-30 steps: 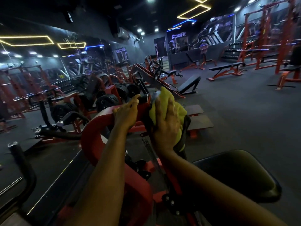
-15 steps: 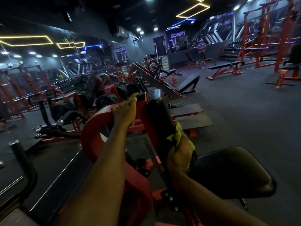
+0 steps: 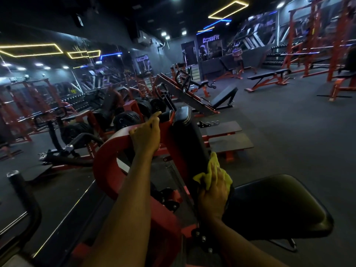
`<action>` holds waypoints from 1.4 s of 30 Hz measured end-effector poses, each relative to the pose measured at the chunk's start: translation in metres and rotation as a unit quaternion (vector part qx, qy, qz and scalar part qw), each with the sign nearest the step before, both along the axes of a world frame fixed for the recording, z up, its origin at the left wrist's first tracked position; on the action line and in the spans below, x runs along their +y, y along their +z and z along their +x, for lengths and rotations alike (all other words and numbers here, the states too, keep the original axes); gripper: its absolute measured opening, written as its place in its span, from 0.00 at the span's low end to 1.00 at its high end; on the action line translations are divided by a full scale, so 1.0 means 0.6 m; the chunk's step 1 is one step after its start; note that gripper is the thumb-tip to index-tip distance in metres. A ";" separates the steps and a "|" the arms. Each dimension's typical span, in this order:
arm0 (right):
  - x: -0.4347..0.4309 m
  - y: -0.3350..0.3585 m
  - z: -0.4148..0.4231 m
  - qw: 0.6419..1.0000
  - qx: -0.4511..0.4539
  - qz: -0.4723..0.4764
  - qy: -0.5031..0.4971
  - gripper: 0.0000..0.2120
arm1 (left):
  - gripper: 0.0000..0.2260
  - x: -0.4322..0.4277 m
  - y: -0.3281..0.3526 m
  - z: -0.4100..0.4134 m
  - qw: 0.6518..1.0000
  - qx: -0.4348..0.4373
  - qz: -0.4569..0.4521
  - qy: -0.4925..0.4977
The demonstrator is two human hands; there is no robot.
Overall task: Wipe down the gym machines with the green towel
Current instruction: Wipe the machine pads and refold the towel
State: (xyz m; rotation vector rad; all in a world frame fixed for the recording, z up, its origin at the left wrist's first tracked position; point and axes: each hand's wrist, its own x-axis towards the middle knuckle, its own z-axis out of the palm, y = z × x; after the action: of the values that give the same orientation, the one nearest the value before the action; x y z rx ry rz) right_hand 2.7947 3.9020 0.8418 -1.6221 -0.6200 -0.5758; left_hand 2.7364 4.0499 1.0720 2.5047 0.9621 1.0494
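- Right hand (image 3: 212, 195) is low on the machine, laid on top of the green towel (image 3: 225, 177) and pressing it flat against the bottom end of the black back pad (image 3: 192, 135).
- The fingers look fairly straight along the cloth rather than wrapped round it, though they are a little blurred.
- The towel spills out on every side of that hand: a tip pokes up past the fingertips, one fold bulges out on the thumb side, and another shows on the far side.
- It sits right where the back pad meets the wide black seat pad (image 3: 279, 205), which lies just beside the right wrist.
- Left hand (image 3: 146, 135) is higher up and well apart from the towel, with no cloth in it.
- It grips the top edge of the curved red frame (image 3: 107, 157), fingers curled over the rim and the index finger stretched forward towards the top of the pad.
- The back pad stands tilted between the two hands, left hand by its upper part and right hand at its base.
- A coil spring (image 3: 171, 170) shows between the two forearms.
- Beyond the left hand sit black weight plates (image 3: 125, 120), with more red machines behind them.
- A flat bench (image 3: 269, 74) stands far off on the dark floor.
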 end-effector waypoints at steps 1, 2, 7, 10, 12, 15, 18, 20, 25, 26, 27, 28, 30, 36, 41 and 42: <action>-0.007 -0.016 0.001 0.999 0.030 0.015 0.019 0.25 | 0.21 -0.003 -0.001 0.000 1.000 -0.006 0.002 0.002; -0.011 -0.025 0.001 0.996 0.069 0.045 0.046 0.21 | 0.21 -0.005 -0.001 -0.001 1.000 -0.011 0.008 0.003; -0.018 0.012 0.042 0.884 0.356 0.238 0.188 0.11 | 0.20 -0.008 0.000 -0.003 1.000 -0.022 0.002 0.003; -0.009 0.016 0.120 0.862 0.439 0.164 0.193 0.11 | 0.20 -0.008 -0.001 -0.001 1.000 -0.019 0.013 0.005; 0.000 0.029 0.157 0.887 0.418 0.072 0.182 0.18 | 0.20 -0.008 -0.002 0.001 0.999 -0.024 0.022 0.007; 0.009 0.143 0.163 0.913 0.322 0.062 0.243 0.14 | 0.20 -0.007 -0.003 0.003 0.999 -0.026 0.028 0.015; 0.039 0.292 0.162 0.914 0.228 0.110 0.317 0.14 | 0.20 -0.006 -0.003 0.004 0.999 -0.023 0.030 0.019; 0.059 0.354 0.158 0.913 0.194 0.113 0.341 0.17 | 0.20 -0.005 -0.005 0.005 0.999 -0.021 0.037 0.019; 0.048 0.297 0.166 0.905 0.234 0.026 0.354 0.16 | 0.21 -0.002 -0.006 0.011 0.998 -0.022 0.041 0.029; 0.041 0.261 0.171 0.909 0.252 -0.011 0.330 0.18 | 0.21 -0.002 -0.005 0.012 0.998 -0.024 0.042 0.033; 0.033 0.224 0.174 0.913 0.269 -0.040 0.305 0.21 | 0.21 -0.002 -0.006 0.013 0.998 -0.026 0.041 0.036; 0.027 0.186 0.178 0.913 0.287 -0.057 0.284 0.23 | 0.20 -0.004 -0.005 0.013 0.998 -0.029 0.038 0.036; 0.013 0.124 0.171 0.903 0.339 -0.066 0.254 0.24 | 0.20 -0.004 -0.004 0.012 0.998 -0.027 0.035 0.034; -0.051 0.053 0.138 0.903 0.361 -0.141 0.184 0.11 | 0.22 0.004 0.005 -0.004 0.998 0.051 -0.033 0.002; -0.103 0.102 0.138 0.914 0.316 -0.116 0.228 0.08 | 0.18 -0.033 0.013 -0.021 0.993 -0.068 -0.084 -0.046; -0.113 0.122 0.139 0.912 0.311 -0.090 0.252 0.08 | 0.16 -0.046 0.012 -0.023 0.989 -0.126 -0.065 -0.041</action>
State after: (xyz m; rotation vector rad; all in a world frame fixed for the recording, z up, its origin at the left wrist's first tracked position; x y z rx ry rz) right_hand 2.8778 3.8343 0.9150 -1.6101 -0.5804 0.3862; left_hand 2.7224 4.0225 1.0794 2.2218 0.8199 1.1997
